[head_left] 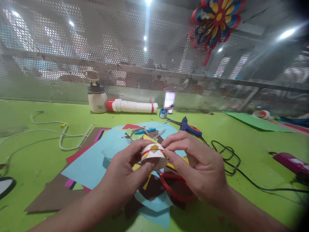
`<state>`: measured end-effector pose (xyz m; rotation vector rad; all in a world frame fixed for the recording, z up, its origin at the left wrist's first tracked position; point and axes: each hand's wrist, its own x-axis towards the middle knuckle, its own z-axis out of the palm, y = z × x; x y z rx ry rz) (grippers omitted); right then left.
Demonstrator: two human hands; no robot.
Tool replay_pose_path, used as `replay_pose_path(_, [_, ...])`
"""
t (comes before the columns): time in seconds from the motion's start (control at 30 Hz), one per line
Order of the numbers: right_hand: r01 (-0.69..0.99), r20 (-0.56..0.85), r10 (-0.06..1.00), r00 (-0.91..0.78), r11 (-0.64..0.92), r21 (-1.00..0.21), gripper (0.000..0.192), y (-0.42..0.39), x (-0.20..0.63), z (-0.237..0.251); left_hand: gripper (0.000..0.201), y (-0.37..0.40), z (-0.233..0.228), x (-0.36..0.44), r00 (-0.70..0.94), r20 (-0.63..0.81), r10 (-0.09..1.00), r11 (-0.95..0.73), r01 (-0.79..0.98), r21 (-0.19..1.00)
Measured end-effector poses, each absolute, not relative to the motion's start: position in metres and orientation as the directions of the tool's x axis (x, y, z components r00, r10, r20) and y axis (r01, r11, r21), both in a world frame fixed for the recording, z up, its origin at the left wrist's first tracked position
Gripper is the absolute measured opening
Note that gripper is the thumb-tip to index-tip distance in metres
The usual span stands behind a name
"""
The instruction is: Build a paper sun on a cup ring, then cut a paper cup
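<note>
A small white paper cup (154, 157) — banded in red, with a yellow paper shape stuck on — is held above the green table (36, 154). It is pinched between the fingers of the left hand (125, 174) and the right hand (195, 164). Beneath lie smooth blue paper sheets (96, 161) and red-handled scissors (176, 190) — a blue glue gun (189, 127) rests behind.

white paper cup (154, 158) with red band, green table (36, 154), blue sheet (96, 161)
</note>
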<state>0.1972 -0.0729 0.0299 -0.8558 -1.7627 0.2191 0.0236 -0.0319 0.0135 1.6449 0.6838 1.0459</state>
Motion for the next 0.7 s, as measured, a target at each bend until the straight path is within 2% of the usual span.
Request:
replay_pose_path(0.2, [0.426, 0.762, 0.634, -0.135, 0.731, -0.533, 0.015, -0.0729, 0.1967, 0.0291, 0.017, -0.0312, 0.016, 0.0254, 0.464, 0.256, 0.848, -0.259, -0.058, 0.964])
replay_pose_path(0.33, [0.372, 0.694, 0.713, -0.098, 0.673, -0.639, 0.01, -0.0712, 0.1977, 0.0316, 0.016, -0.0302, 0.0148, 0.0254, 0.505, 0.167, 0.847, -0.124, -0.119, 0.985])
replay_pose_path(0.43, [0.281, 0.514, 0.856, -0.064, 0.509, -0.813, 0.009, -0.0695, 0.1991, 0.0341, 0.025, -0.0304, 0.0123, 0.0245, 0.561, 0.033, 0.827, 0.03, -0.103, 0.994])
replay_pose_path(0.53, [0.096, 0.286, 0.956, -0.061, 0.291, -0.952, 0.011, -0.0675, 0.2008, 0.0336, 0.03, -0.0306, 0.0106, 0.0235, 0.602, -0.065, 0.796, 0.119, -0.052, 0.992])
replay_pose_path(0.63, [-0.094, 0.134, 0.988, -0.073, 0.127, -0.987, 0.012, -0.0659, 0.2017, 0.0301, 0.031, -0.0306, 0.0104, 0.0231, 0.602, -0.068, 0.796, 0.135, -0.067, 0.989])
replay_pose_path(0.7, [-0.153, 0.086, 0.993, -0.077, 0.073, -0.986, 0.014, -0.0655, 0.2016, 0.0279, 0.029, -0.0305, 0.0105, 0.023, 0.59, -0.06, 0.805, 0.13, -0.078, 0.988])
